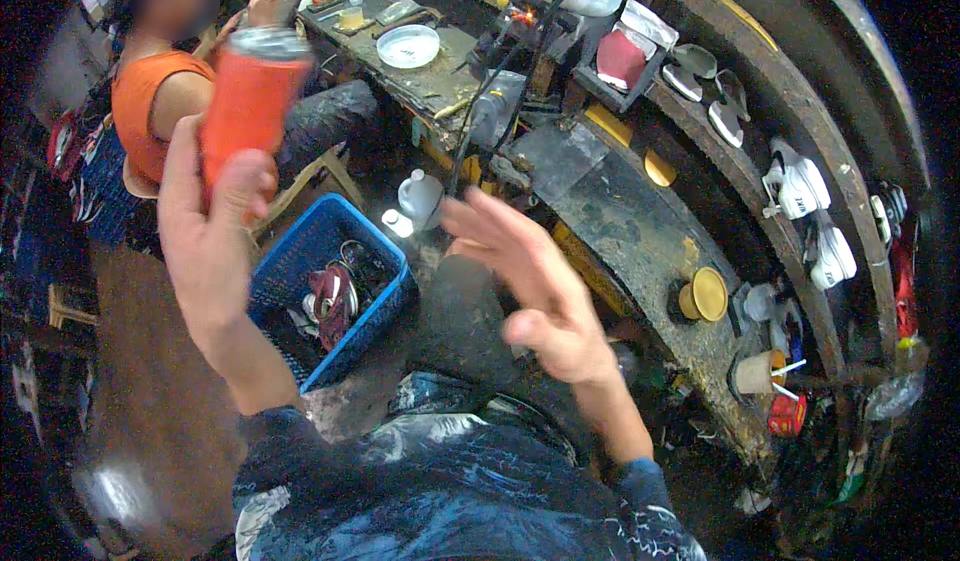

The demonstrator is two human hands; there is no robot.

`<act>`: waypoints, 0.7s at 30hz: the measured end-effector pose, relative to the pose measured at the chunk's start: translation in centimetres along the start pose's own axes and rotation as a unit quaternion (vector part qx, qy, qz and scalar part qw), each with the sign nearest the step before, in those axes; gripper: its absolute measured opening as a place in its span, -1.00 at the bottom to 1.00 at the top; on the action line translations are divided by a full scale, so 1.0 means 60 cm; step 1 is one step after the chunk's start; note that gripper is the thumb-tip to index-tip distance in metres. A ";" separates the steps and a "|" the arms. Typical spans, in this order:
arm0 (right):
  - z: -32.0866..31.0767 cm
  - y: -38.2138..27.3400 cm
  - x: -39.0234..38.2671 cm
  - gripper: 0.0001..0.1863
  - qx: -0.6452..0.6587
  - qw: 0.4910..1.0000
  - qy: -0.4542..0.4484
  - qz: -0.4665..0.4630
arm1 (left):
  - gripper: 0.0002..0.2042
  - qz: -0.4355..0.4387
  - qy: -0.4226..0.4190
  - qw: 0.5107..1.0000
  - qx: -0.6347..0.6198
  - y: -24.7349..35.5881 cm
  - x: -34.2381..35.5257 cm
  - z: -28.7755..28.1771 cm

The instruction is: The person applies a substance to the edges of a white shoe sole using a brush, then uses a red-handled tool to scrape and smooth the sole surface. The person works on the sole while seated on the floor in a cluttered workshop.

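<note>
My left hand (208,251) is raised and wrapped around an orange-red bottle (252,101) with a grey top, held upright and blurred by motion. My right hand (540,291) is in the air at the middle, fingers stretched out and thumb apart, holding nothing. Below and between the two hands stands a blue plastic basket (385,316). Inside it lie a dark red and white shoe (333,303) and dark items. A white jug (420,196) stands just beyond my right fingertips.
A person in an orange top (150,96) sits at the far left. The worn workbench (600,186) curves along the right, bearing a round yellow container (705,296) and a white cup (755,373). White shoes (800,186) stand on the shelf behind. A white dish (408,47) is at the back.
</note>
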State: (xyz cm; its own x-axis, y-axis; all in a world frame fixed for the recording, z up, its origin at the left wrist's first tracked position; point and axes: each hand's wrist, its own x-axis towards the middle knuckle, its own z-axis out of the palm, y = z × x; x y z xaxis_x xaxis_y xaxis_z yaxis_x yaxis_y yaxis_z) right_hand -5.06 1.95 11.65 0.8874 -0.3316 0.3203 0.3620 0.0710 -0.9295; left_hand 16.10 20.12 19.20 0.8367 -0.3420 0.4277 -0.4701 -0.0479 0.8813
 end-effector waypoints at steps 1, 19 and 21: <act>0.032 0.002 0.024 0.31 0.038 0.998 -0.025 -0.041 | -0.60 0.118 -0.035 0.991 0.054 0.024 -0.019 0.022; -0.097 -0.141 -0.118 -0.19 0.183 0.944 0.167 -0.218 | -0.45 -0.158 -0.190 0.965 -0.087 -0.446 -0.046 0.391; -0.102 -0.140 -0.130 -0.19 0.221 0.941 0.159 -0.202 | -0.42 -0.180 -0.174 0.951 -0.180 -0.474 -0.047 0.392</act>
State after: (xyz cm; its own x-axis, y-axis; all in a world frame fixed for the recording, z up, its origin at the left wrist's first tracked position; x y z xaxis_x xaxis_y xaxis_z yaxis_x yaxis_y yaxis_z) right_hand -16.78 -1.81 15.81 0.5472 -0.6752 0.4947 0.7970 0.2397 -0.5544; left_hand 20.51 0.37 -11.79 0.7516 -0.6579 0.0480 0.0082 0.0821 0.9966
